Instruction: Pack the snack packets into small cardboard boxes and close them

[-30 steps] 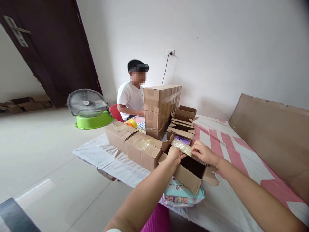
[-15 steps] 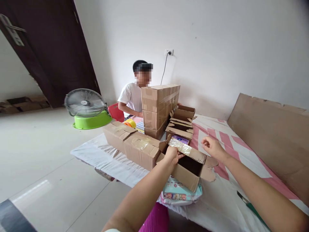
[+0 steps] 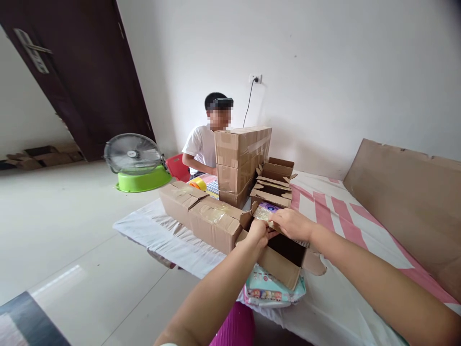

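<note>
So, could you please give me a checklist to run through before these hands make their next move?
1. Left hand at the near open box: ok, at the edge of its taped flap.
2. Right hand at the same flap: ok, close beside the left.
3. Firm grip by both hands: cannot tell, the fingers partly hide one another.
4. Near box shut: not ok, its dark opening shows.
5. Nothing left inside it: cannot tell, too dark.
6. Co-worker's arm away from this box: ok, it is over by the stacked boxes.

Looks like home: dark door [image 3: 84, 72], fan [image 3: 134, 154], cloth-covered table [image 3: 144, 228].
</note>
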`<state>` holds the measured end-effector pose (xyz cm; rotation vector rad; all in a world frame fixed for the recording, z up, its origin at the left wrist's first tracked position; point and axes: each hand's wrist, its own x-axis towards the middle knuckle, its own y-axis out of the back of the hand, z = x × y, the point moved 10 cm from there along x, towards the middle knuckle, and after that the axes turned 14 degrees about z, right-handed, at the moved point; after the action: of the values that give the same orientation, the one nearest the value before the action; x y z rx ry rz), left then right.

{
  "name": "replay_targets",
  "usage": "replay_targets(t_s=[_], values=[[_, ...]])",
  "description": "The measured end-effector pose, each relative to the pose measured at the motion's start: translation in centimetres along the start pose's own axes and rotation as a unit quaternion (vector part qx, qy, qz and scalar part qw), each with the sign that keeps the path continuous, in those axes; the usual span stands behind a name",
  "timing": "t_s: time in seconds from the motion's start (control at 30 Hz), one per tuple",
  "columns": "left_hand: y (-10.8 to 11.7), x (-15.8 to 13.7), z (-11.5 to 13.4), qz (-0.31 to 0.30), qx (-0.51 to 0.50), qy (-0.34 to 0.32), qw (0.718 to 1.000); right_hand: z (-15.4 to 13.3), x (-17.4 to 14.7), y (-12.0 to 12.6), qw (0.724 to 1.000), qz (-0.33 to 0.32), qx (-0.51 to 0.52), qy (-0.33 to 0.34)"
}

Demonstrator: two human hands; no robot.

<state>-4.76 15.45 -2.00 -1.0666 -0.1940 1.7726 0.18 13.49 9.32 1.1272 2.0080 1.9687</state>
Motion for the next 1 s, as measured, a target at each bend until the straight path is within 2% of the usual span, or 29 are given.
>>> replay_targets(t_s=[0.33, 0.5, 0.63, 1.0], values=[[-0.1, -0.7, 0.5, -0.007, -0.039, 0.017, 0.999, 2.5, -2.1, 1.1, 0.996, 0.022, -0.025, -0.082], [0.0, -0.6, 0.5, -0.003, -0.03, -0.001, 1.0, 5.1, -2.2, 2.0, 0.982, 0.084, -0.003, -0.168], [-0.1, -0.5, 0.3, -0.01, -0.015, -0.013, 1.0, 6.9, -2.3, 2.0, 0.968, 0.1, 0.04, -0.225], [-0.1, -0.3, 0.6, -0.013, 0.002, -0.035, 0.999, 7.5, -1.3, 1.0, 0.948, 0.088, 0.087, -0.293]])
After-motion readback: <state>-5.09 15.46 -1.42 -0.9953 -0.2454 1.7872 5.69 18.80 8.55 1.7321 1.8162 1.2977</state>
